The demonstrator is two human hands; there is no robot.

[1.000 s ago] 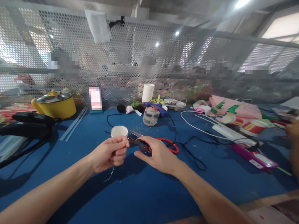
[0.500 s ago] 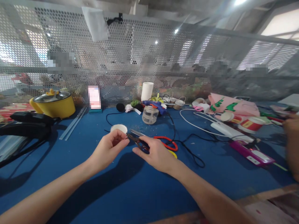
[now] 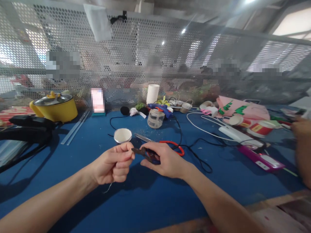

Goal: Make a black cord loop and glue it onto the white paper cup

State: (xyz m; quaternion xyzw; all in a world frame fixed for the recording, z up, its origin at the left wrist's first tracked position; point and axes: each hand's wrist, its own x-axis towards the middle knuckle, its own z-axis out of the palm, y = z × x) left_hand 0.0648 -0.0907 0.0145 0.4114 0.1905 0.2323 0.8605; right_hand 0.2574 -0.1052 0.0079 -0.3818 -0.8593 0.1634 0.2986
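My right hand (image 3: 167, 160) is wrapped round a pair of dark pliers (image 3: 141, 151), whose jaws point left. The jaw tips meet the fingertips of my left hand (image 3: 114, 163), which is closed in a pinch. A thin white strand (image 3: 108, 188) hangs below the left hand; the part inside the fingers is hidden. Just beyond the left hand stands a small white cup (image 3: 122, 135). Red-handled scissors (image 3: 143, 138) lie behind the pliers, partly covered by my right hand.
Behind the cup are a clear jar (image 3: 155, 119) and a blue glue gun (image 3: 161, 108). Black cable (image 3: 201, 166) curls right of my hand, near a purple power strip (image 3: 261, 158). A yellow pot (image 3: 57, 108) stands left. Another person's arm (image 3: 302, 149) is at the right edge.
My left hand has turned and closed its fingers more, and the white strand now shows under it. The pliers have swung level and dropped slightly. More of the cup is uncovered.
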